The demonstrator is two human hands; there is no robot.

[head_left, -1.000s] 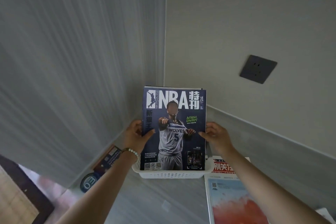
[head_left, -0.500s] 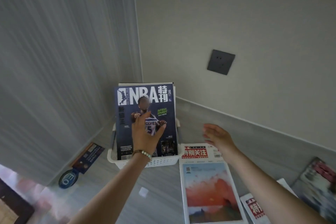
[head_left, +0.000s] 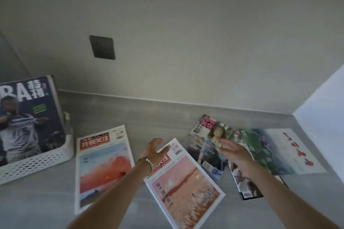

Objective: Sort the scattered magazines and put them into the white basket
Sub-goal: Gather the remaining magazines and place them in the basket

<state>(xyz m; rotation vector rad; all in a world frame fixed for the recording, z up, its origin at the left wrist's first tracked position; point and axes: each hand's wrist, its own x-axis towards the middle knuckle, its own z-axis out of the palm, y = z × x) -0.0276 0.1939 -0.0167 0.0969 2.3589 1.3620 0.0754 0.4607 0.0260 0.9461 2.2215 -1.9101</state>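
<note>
The white basket [head_left: 37,160] stands at the far left with a dark blue NBA magazine [head_left: 28,117] upright inside it. Flat on the grey counter lie a red-sunset magazine [head_left: 102,165], a pink-cover magazine [head_left: 184,188], a red-titled magazine with a figure on its cover [head_left: 204,147], a dark-edged magazine [head_left: 245,186] and a green and white one [head_left: 283,147]. My left hand [head_left: 154,150], fingers straight, hovers over the pink magazine's top edge. My right hand [head_left: 234,152], also open, hovers over the overlapping magazines on the right. Neither hand holds anything.
A pale wall with a dark socket plate [head_left: 102,47] rises behind the counter. A low grey backsplash [head_left: 167,106] runs along the back. A white panel [head_left: 323,113] closes the counter's right end.
My left hand has let go of the NBA magazine, which stays upright in the basket. Both hands and my view have swung right, over the magazines lying on the counter.
</note>
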